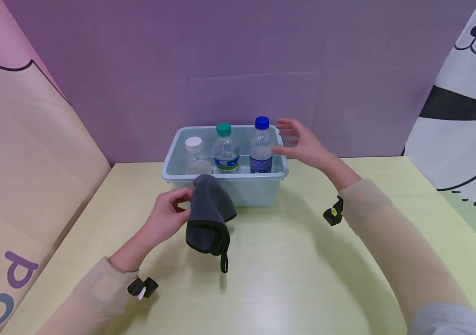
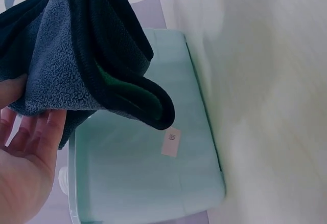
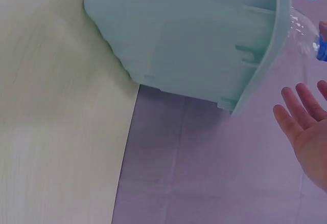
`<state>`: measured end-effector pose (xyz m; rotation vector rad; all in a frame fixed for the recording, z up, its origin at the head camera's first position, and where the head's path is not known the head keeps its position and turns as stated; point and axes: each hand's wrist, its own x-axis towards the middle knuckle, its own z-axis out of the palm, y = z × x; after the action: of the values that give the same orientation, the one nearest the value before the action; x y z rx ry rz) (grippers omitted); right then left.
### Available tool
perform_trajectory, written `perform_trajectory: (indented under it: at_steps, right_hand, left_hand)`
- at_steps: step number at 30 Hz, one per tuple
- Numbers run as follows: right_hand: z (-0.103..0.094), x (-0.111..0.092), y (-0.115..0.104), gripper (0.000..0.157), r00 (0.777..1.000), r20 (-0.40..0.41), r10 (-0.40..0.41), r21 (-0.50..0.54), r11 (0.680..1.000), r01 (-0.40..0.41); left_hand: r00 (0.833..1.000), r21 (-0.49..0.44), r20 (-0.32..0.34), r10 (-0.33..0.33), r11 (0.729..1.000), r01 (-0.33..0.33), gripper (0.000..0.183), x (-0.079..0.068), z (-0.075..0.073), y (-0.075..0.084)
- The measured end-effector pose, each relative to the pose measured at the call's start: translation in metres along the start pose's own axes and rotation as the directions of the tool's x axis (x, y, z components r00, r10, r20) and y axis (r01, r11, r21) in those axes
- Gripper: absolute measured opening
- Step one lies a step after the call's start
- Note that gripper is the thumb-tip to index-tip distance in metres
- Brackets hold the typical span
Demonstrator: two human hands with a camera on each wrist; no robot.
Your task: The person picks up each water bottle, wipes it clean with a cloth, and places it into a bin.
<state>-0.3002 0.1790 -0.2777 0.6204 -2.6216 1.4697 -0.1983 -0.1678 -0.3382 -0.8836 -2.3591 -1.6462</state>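
Note:
My left hand (image 1: 166,216) pinches a folded dark grey cloth (image 1: 210,209) with black edging and a small hanging loop. It hangs in front of a pale blue plastic bin (image 1: 259,191), overlapping its front rim in the head view. Thumb and fingers grip one side of the cloth in the left wrist view. Inside the bin stand three clear plastic bottles: one with a white cap (image 1: 193,144), one with a green cap (image 1: 223,129), one with a blue cap (image 1: 261,123). My right hand (image 1: 302,144), fingers spread and slightly bent, is beside the blue-capped bottle at the bin's right rim.
The bin rests near the back of a light wood table (image 1: 271,265). Behind it rises a purple backdrop (image 1: 238,60), with printed panels at left and right. A small label (image 2: 170,142) is stuck on the bin's front wall.

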Motion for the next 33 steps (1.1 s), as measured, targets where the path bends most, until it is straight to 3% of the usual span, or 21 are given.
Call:
perform_trajectory:
  at_steps: [6,17,33]
  right_hand:
    - [-0.012,-0.017,0.003,0.070,0.999,-0.014,-0.040,0.014,0.999,0.041]
    - [-0.027,-0.051,0.007,0.067,0.997,-0.014,-0.074,-0.054,0.996,0.073]
    - [-0.038,-0.100,0.016,0.068,0.993,0.037,-0.117,-0.111,0.987,0.120]
  left_hand:
    - [0.999,0.004,0.030,0.014,1.000,-0.014,0.013,0.006,0.004,0.003]
    - [0.996,0.111,0.076,0.043,0.992,-0.051,0.017,0.019,0.012,0.006]
    - [0.974,0.186,0.218,0.066,0.977,-0.108,0.017,0.041,0.034,0.018]
